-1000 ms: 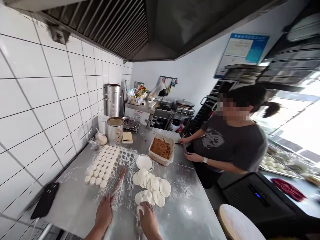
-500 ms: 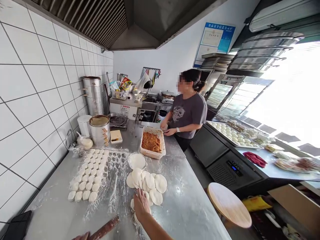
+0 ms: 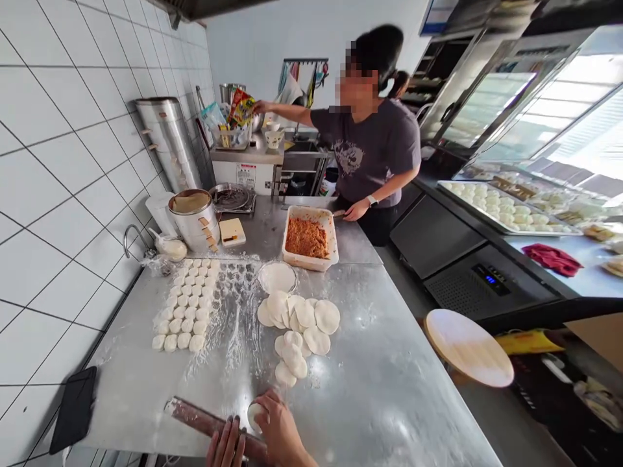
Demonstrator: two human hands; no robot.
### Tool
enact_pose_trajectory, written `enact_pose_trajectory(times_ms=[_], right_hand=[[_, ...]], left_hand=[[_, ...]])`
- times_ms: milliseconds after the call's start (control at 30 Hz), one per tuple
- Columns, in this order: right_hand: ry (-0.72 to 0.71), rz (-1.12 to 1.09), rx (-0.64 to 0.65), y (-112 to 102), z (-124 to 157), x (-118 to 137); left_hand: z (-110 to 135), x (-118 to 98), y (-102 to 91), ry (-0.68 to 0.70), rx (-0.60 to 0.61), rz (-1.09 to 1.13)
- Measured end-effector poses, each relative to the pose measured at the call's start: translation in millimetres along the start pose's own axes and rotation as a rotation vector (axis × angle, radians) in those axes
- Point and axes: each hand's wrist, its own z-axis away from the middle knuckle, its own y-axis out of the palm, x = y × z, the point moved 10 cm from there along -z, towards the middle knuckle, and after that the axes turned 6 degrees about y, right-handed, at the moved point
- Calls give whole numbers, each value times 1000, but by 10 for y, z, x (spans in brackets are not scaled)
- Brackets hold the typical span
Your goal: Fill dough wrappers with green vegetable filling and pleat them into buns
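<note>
Near the front edge of the table, my left hand (image 3: 226, 443) lies over a brown rolling pin (image 3: 192, 414), its fingers across the pin. Just right of it, my right hand (image 3: 278, 425) is closed on the edge of a small dough round (image 3: 255, 417), which lies against the pin's far side. Ahead of my hands, a pile of rolled dough wrappers (image 3: 317, 338) overlaps on the steel table. Rows of small dough pieces (image 3: 183, 325) sit to the left on floured steel. Behind the wrappers is a bowl of flour (image 3: 277, 277).
A white tub of reddish filling (image 3: 307, 241) stands farther back, with a co-worker (image 3: 374, 149) beyond it. Steamers (image 3: 193, 220) line the tiled wall. A phone-like black slab (image 3: 74, 410) lies at the left edge. A round stool (image 3: 470, 347) is on the right.
My right hand has come back from the wrapper pile to the dough round by the rolling pin. The co-worker now stretches an arm toward the packets at the back. My view has shifted.
</note>
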Motion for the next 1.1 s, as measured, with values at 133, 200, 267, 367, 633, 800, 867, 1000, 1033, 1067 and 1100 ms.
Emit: enact_pose_trajectory(times_ms=[133,200,267,367,633,800,867,1000,1033,1067,1100], right_hand=[[-44,-7,17,-15,-141,-62],[-58,-10,38,-30,-173,-93],[-44,-12,35,-38,-97,-141],[23,-7,-44,-64,84,-247],[10,38,-98,-55,34,-288],[42,31,-139,-105,158,-364],[28,33,-149,-134,113,-338],[69,5,-167,-174,167,-363],[88,-7,-175,-176,209,-389],[93,-26,-182,-177,243,-404],[73,-30,-173,-162,253,-393]], left_hand=[[-579,147,25,16,114,153],[-662,153,43,18,137,172],[-502,76,68,38,159,133],[-286,-89,-128,120,-62,16],[-467,-154,0,77,207,179],[-487,-218,-25,81,190,131],[-604,-189,15,53,196,134],[-406,-289,-94,112,85,106],[-350,-292,-160,105,26,74],[-334,-293,-170,99,21,73],[-365,-303,-131,103,63,104]])
